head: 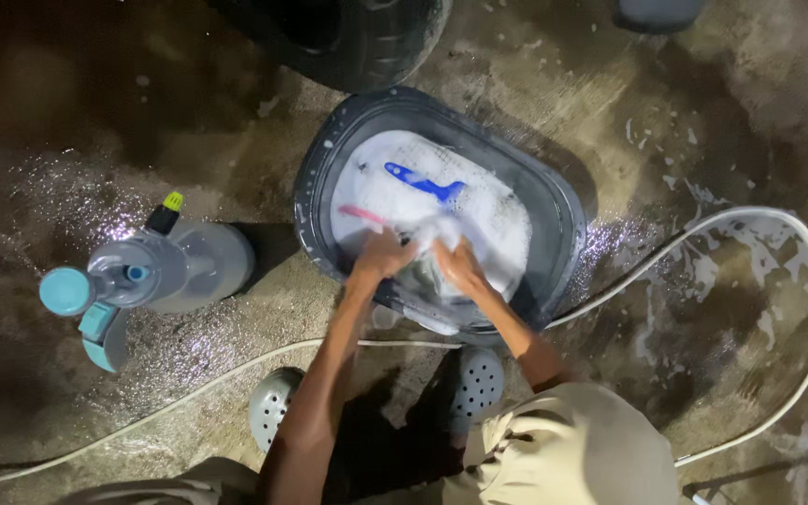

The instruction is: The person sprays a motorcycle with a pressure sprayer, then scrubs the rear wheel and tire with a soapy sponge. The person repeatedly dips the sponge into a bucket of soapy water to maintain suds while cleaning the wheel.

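No packages, labels, signs or screens show anywhere in this view.

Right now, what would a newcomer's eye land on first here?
The dark oval tub at centre, full of white suds, where the left hand and right hand grip a pale cloth near its front rim, below a blue brush. Left of it stands a grey pump sprayer with teal parts; a white hose loops over the wet concrete at right.
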